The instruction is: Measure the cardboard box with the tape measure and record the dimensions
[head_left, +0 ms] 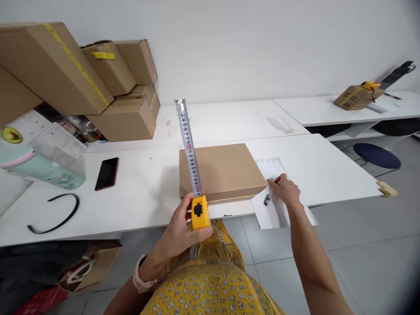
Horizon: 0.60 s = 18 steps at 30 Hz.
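My left hand (183,227) is wrapped round a yellow tape measure (201,213), held just in front of the table edge. Its silver blade (188,151) is pulled out and points away from me, passing over the left part of a closed brown cardboard box (226,168). To the right of that box, my right hand (286,189) is over a white sheet of paper (267,214). Its fingers are pinched at one end of a pen (267,199) with a black cap; the fingers partly hide it. The paper hangs over the table's front edge.
Cardboard boxes (126,118) are stacked at the back left. A phone (106,173), a mint-green bottle (49,168) and a black curved strap (74,212) lie on the left. Far right are a small box (352,97) and a dark blue stool (377,155).
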Tool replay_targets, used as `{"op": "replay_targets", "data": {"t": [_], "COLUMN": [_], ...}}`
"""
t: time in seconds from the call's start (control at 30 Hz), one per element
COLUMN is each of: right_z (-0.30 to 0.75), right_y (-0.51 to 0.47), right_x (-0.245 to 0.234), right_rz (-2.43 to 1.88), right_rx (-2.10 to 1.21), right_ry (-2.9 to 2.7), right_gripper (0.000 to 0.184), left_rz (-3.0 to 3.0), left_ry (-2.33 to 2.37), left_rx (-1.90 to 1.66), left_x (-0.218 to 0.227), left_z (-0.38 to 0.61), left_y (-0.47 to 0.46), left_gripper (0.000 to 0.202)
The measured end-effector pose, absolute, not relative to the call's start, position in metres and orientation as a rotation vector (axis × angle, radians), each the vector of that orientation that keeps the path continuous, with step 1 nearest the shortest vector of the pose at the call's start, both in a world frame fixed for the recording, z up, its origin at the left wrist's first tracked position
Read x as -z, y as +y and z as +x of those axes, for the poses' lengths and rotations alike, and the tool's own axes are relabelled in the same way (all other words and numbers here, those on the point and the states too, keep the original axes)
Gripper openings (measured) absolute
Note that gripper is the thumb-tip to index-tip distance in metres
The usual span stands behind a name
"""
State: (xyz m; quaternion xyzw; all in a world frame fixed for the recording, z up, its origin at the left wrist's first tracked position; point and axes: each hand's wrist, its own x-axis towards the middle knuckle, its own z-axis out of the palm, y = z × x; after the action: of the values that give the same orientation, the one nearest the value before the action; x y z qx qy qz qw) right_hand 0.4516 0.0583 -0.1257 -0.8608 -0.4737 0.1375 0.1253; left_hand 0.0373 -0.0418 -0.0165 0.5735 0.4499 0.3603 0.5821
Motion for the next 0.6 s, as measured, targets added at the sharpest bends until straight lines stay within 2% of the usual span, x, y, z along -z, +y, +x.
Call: {"op": "replay_targets", "data": {"t": [0.1,0.3,0.4,0.6], "right_z": [0.452,0.475,0.489,0.497], "right_y": [0.056,0.055,0.048,0.034], "right_x": [0.133,0.130,0.137,0.148], "right_rz": [-2.379,-1.899,-1.951,-2.166], "right_rx": [-0.446,-0.567,-0.378,0.014], "right_ry": [-1.447,-1.304,-1.324,-1.151], "right_gripper": [0.022,0.042,0.042,0.030], "left_rz": [1.394,1.279,1.252,1.324], "left_ry": [1.100,1.272,1.426,1.489], "left_rx": [-0.871,-1.004,-0.979,-0.798], "left_x": [0.014,-0.006,-0.009,0.005], "left_z": [0.033,-0.008,-0.038,-0.071], "left_y": [-0.041,-0.040,-0.046,-0.067], "left_gripper": [0.080,0.076,0.072,0.071]}}
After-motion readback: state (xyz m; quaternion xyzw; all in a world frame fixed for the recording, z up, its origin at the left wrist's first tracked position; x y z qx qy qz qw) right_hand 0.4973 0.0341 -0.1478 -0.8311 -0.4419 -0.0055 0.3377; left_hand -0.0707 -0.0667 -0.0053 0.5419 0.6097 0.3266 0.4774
